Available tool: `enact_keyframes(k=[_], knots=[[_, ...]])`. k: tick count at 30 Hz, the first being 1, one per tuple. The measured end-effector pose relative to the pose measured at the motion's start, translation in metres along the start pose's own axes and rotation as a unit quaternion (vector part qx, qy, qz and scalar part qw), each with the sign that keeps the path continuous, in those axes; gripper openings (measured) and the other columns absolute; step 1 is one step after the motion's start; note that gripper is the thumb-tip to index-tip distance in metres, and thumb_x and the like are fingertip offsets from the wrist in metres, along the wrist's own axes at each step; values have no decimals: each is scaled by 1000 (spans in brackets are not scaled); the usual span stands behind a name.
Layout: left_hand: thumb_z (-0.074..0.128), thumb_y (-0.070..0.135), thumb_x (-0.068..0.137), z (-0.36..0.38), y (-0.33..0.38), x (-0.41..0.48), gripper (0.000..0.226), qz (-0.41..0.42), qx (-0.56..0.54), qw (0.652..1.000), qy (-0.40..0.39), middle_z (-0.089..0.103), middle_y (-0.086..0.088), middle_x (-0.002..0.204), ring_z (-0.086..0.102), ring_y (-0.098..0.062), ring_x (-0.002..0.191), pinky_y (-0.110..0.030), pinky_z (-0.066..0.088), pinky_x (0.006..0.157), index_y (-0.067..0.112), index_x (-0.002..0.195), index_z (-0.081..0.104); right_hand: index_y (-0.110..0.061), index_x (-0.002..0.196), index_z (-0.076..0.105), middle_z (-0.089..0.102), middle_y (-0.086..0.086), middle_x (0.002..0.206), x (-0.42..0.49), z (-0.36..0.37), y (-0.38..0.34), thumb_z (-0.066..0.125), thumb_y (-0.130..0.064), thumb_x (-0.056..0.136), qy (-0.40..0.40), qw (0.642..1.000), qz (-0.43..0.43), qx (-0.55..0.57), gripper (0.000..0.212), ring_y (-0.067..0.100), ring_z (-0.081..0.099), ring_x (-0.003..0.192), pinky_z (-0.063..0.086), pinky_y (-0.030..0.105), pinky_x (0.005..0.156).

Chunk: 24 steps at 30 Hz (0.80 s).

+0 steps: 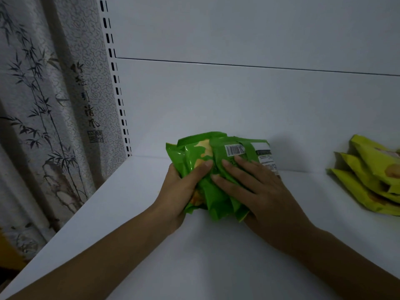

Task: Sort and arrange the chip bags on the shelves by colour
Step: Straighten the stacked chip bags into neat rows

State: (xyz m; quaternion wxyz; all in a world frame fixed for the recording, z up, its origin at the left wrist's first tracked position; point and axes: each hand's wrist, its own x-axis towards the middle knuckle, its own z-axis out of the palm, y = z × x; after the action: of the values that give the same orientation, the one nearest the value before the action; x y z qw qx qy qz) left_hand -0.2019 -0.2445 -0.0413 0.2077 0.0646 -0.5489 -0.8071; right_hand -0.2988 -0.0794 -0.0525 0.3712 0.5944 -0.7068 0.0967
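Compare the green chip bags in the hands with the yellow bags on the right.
The green bags are bright green; the yellow bags yellow. The left hand grips the green bags and the right hand presses on them; the yellow bags lie untouched. The green bags sit mid-shelf; the yellow bags at the right, partly out of frame. Both are overlapping bunches on the white shelf.

Yellow bags [371,169] — cut off at right edge.

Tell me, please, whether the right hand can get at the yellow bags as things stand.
Probably yes: only bare shelf lies between the right hand and the yellow bags. It presses on the green bags, which the left hand grips, so it must lift off first.
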Motion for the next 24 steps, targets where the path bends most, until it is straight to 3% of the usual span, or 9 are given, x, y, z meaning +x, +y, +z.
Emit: enact_keyframes(k=[3, 5, 10, 13, 15, 17, 19, 22, 24], knots=[[62, 16, 89, -2, -3, 3, 25, 2, -9, 1000, 24, 73, -12, 104, 72, -29, 88, -40, 58, 61, 14, 113, 61, -21, 150, 22, 27, 0, 155, -7, 6, 9, 59, -38, 81, 10, 981, 108, 159, 81, 19, 25, 145, 26, 43, 115], [63, 17, 87, -2, -4, 3, 29, 2, -6, 1000, 21, 73, -9, 106, 72, -29, 92, -43, 59, 65, 15, 115, 60, -17, 149, 24, 28, -1, 154, -14, 14, 15, 63, -38, 78, 27, 955, 183, 233, 84, 17, 23, 145, 28, 48, 114], [71, 19, 76, 0, -3, 1, 40, 18, 36, 999, 12, 74, -9, 104, 72, -30, 90, -50, 59, 64, 16, 115, 59, -19, 138, 48, 43, 19, 145, -24, 24, 31, 66, -29, 68, -43, 960, 237, 144, 73, 40, 40, 134, 36, 61, 104], [75, 15, 72, 2, -4, 0, 46, 18, 42, 999, 20, 73, -8, 105, 72, -30, 92, -54, 58, 67, 15, 116, 60, -16, 131, 58, 53, 18, 136, -19, 10, 39, 64, -6, 69, -54, 941, 285, 172, 63, 39, 50, 125, 43, 48, 102], [76, 13, 72, 3, -3, -1, 48, 15, 46, 998, 27, 73, -8, 107, 71, -29, 95, -52, 59, 70, 14, 117, 60, -12, 129, 58, 60, 10, 126, -12, -6, 42, 56, -1, 77, 22, 929, 310, 200, 53, 28, 58, 116, 45, 29, 95], [76, 10, 74, 5, -2, 0, 47, 3, 47, 999, 28, 72, -10, 109, 71, -30, 96, -50, 59, 71, 11, 119, 60, -11, 132, 54, 60, -1, 120, -1, -26, 45, 52, 3, 90, 118, 893, 370, 229, 45, 11, 57, 107, 41, 14, 87], [77, 8, 74, 12, 2, 1, 51, -7, 44, 999, 30, 71, -13, 110, 71, -31, 96, -50, 59, 69, 10, 121, 58, -16, 128, 53, 58, -15, 112, 9, -47, 49, 53, -3, 94, 190, 859, 399, 258, 37, -2, 56, 95, 45, 13, 79], [79, 13, 73, 36, 12, 2, 53, 19, 97, 995, 22, 70, -13, 112, 71, -30, 95, -45, 61, 66, 12, 121, 57, -25, 108, 54, 59, -19, 97, 9, -84, 53, 56, -4, 93, 260, 825, 377, 332, 26, 0, 60, 90, 50, 12, 67], [76, 12, 78, 64, 17, -4, 44, 33, 105, 994, -4, 72, -12, 109, 72, -29, 92, -43, 61, 64, 12, 119, 59, -30, 104, 56, 62, -17, 97, -2, -113, 49, 58, -4, 92, 265, 857, 315, 311, 28, 0, 62, 90, 52, 15, 70]])
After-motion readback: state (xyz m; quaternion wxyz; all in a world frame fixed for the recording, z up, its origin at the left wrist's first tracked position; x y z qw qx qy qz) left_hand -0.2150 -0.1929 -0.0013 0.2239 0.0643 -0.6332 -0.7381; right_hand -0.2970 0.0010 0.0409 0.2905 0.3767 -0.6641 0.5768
